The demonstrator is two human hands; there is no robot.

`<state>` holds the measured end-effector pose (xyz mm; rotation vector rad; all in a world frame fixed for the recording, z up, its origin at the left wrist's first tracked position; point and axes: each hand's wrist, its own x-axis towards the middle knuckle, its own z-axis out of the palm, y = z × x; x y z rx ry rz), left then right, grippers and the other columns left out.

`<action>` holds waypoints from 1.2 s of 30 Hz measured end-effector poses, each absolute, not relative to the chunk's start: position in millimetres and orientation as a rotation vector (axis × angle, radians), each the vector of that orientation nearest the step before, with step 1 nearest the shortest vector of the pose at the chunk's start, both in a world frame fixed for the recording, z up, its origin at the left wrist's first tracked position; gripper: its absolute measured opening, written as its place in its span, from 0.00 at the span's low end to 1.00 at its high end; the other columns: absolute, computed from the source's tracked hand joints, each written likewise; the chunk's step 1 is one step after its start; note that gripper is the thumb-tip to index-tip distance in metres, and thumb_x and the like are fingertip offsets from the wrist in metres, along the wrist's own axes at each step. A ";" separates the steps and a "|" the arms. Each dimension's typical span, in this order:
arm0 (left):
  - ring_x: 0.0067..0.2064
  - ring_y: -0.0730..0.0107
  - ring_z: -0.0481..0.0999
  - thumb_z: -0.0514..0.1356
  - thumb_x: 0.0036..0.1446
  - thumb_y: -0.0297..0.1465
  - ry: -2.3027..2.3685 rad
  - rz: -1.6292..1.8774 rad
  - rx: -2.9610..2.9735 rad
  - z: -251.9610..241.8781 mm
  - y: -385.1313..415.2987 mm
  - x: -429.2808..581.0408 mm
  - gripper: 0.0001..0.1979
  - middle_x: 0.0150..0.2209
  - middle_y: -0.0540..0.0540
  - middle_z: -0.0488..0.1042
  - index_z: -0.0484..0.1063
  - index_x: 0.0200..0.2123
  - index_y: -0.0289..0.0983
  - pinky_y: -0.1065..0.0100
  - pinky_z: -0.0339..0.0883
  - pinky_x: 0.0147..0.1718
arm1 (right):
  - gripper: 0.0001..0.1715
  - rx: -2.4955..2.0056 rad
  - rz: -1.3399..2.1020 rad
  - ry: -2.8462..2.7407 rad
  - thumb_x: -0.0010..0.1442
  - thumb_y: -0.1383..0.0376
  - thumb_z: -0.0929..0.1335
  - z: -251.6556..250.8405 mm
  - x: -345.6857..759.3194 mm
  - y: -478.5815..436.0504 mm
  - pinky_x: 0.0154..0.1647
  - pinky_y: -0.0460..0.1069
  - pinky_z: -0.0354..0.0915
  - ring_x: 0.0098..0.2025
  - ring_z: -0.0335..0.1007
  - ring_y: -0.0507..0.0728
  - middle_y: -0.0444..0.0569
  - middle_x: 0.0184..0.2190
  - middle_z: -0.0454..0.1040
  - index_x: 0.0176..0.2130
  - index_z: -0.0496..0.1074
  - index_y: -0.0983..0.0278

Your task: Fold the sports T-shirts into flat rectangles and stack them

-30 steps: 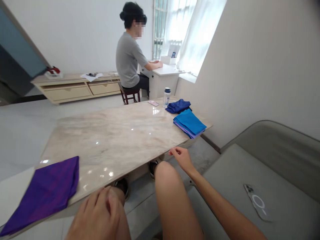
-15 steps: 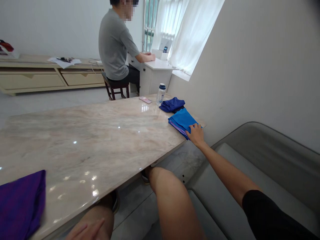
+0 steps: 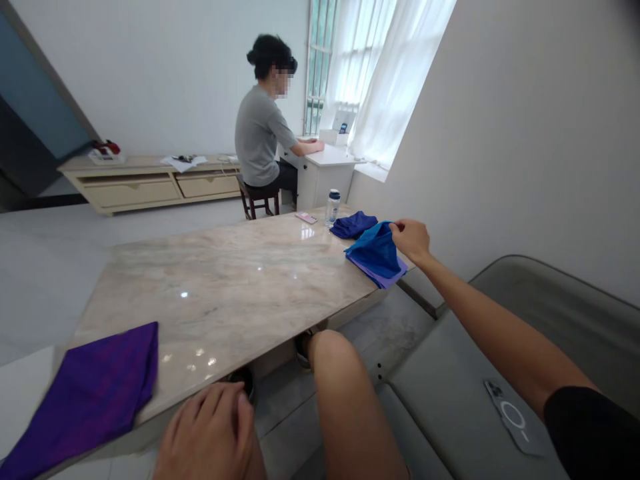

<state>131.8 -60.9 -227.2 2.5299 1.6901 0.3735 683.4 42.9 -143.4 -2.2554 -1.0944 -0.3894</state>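
Observation:
My right hand (image 3: 413,240) pinches one corner of a bright blue cloth (image 3: 373,248) at the far right end of the table and holds that corner raised. Below it lies a folded purple cloth (image 3: 397,272), part of the same stack. Just behind sits a crumpled dark blue cloth (image 3: 353,225). My left hand (image 3: 207,430) rests over my left knee, fingers lying on it, holding nothing. Nearest to it is a folded dark purple cloth (image 3: 105,383) on the near left part of the table.
The glossy marble table (image 3: 230,287) carries a water bottle (image 3: 333,208) and a pink phone (image 3: 306,218). Another phone (image 3: 513,415) lies on the grey sofa (image 3: 445,373). A person (image 3: 263,133) sits at a white desk (image 3: 327,170) by the window. A low cabinet (image 3: 135,190) lines the wall.
My right hand has pinched the blue cloth's corner and lifted it, uncovering purple cloth below. My left hand has come further into view over the knee. The view has shifted, showing more at left.

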 end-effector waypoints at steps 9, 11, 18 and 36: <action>0.60 0.47 0.78 0.53 0.75 0.35 1.701 0.122 2.504 -159.1 -81.6 160.8 0.19 0.55 0.35 0.82 0.82 0.54 0.35 0.52 0.69 0.58 | 0.17 -1.631 0.121 -1.304 0.64 0.55 0.76 -43.3 568.1 32.3 0.41 0.52 0.72 0.33 0.75 0.57 0.53 0.32 0.83 0.39 0.85 0.69; 0.63 0.48 0.76 0.55 0.75 0.37 1.722 0.343 2.476 -139.5 -80.1 158.1 0.21 0.61 0.34 0.78 0.76 0.63 0.35 0.55 0.69 0.60 | 0.18 -1.546 0.245 -1.349 0.64 0.54 0.77 -29.1 536.2 26.2 0.39 0.52 0.73 0.32 0.74 0.56 0.52 0.32 0.83 0.38 0.84 0.68; 0.62 0.46 0.77 0.64 0.70 0.43 1.631 1.000 2.306 -73.1 -56.2 164.8 0.25 0.60 0.34 0.79 0.74 0.64 0.37 0.54 0.71 0.58 | 0.21 -1.298 0.304 -1.645 0.65 0.49 0.77 22.2 443.7 -19.9 0.40 0.52 0.73 0.33 0.75 0.57 0.51 0.33 0.83 0.37 0.85 0.65; 0.36 0.63 0.76 0.76 0.46 0.53 0.945 1.026 1.759 -25.6 11.1 133.2 0.28 0.32 0.47 0.80 0.82 0.37 0.35 0.65 0.67 0.39 | 0.24 -1.281 0.457 -1.647 0.64 0.46 0.74 8.3 420.2 -20.6 0.35 0.49 0.66 0.32 0.68 0.54 0.47 0.29 0.78 0.37 0.82 0.64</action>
